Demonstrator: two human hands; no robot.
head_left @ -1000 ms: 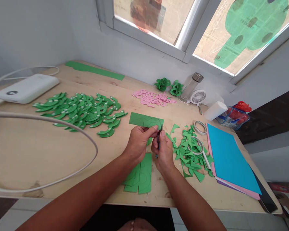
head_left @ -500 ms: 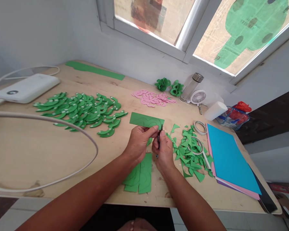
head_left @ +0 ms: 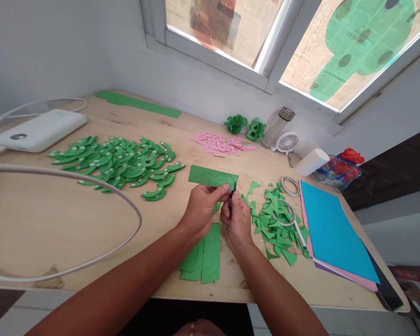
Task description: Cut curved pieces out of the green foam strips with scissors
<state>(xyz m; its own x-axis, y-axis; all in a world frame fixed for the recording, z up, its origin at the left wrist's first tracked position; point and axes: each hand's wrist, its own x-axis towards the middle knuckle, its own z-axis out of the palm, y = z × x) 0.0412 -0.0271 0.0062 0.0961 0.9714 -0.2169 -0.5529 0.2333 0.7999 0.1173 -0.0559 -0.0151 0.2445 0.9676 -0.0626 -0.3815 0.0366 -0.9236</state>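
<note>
Pinching the strip near its right end with the left hand; gripping scissors in the right hand, nearer that end. Lies with long axis crosswise, just beyond both.

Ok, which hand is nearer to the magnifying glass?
Right. The right hand is to the left of the magnifying glass, across some green paper scraps; the left hand is farther left, pinching a green paper strip.
</note>
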